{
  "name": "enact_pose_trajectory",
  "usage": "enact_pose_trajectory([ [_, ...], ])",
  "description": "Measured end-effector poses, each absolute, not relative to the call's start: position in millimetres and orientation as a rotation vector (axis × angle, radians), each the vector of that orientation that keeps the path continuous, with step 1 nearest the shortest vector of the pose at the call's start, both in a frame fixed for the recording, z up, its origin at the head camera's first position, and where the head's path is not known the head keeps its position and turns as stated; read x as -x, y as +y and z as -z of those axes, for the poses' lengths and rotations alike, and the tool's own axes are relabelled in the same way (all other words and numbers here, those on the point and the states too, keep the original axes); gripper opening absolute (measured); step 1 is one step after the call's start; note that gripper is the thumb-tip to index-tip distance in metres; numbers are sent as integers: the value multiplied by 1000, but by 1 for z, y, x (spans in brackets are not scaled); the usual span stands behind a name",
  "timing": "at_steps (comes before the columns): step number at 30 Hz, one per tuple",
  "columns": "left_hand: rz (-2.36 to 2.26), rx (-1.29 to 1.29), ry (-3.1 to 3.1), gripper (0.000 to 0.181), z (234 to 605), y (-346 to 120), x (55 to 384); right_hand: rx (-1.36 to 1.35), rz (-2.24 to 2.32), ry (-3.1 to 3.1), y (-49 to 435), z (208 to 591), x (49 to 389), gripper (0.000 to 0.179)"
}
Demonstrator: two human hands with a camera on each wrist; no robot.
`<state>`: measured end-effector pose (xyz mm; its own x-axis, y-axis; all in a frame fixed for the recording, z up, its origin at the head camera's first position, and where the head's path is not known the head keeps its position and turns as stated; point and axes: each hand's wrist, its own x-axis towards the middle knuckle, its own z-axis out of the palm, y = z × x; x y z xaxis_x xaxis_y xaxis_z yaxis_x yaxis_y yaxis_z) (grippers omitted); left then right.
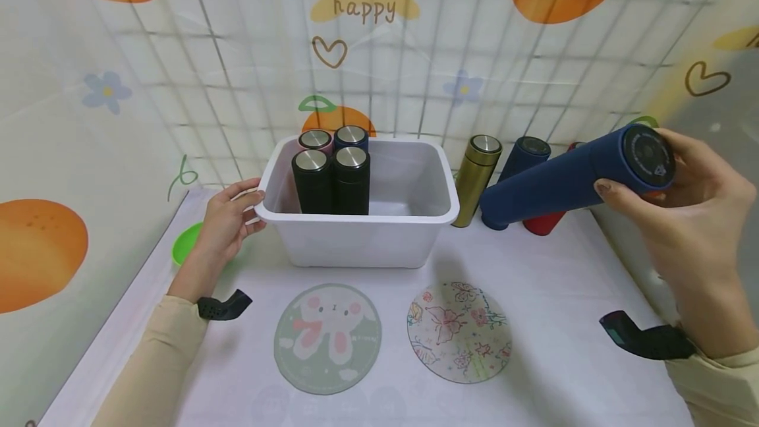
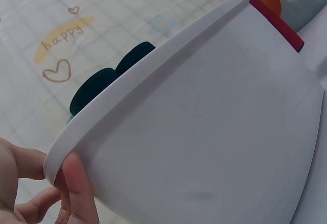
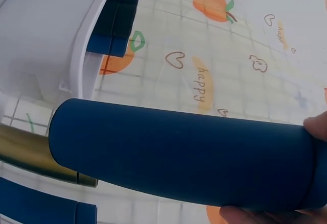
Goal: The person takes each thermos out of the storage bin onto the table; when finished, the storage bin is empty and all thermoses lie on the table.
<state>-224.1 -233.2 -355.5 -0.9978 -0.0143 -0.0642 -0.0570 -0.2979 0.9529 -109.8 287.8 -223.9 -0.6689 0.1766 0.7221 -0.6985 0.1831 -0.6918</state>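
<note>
My right hand grips a dark blue thermos bottle by its lid end. The bottle is tilted nearly level, its base toward the white plastic bin, and it fills much of the right wrist view. With my left hand I pinch the bin's left rim. Inside the bin, on the left, several bottles stand upright: two black bottles in front, a pink bottle and a blue bottle behind. The bin's right part shows its bare floor.
Right of the bin stand a gold bottle, another blue bottle and a partly hidden red bottle. Two round mats, a green rabbit mat and a floral mat, lie in front. A bright green object sits behind my left wrist.
</note>
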Motion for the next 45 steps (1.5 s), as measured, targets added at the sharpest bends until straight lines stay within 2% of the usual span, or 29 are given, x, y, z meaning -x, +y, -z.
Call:
enact_pose_trajectory([
  [11, -2511, 102, 1838, 34, 355, -232, 223, -243, -1278, -2026, 299, 232, 107, 66],
  [19, -2515, 101, 1833, 36, 354, -232, 223, -257, -1522, -1889, 309, 242, 112, 63],
  [33, -2523, 100, 1824, 39, 353, -232, 225, 55, -1199, -2130, 332, 256, 121, 58],
  [45, -2517, 113, 1837, 37, 354, -232, 223, 248, -1157, -2250, 359, 270, 129, 57],
])
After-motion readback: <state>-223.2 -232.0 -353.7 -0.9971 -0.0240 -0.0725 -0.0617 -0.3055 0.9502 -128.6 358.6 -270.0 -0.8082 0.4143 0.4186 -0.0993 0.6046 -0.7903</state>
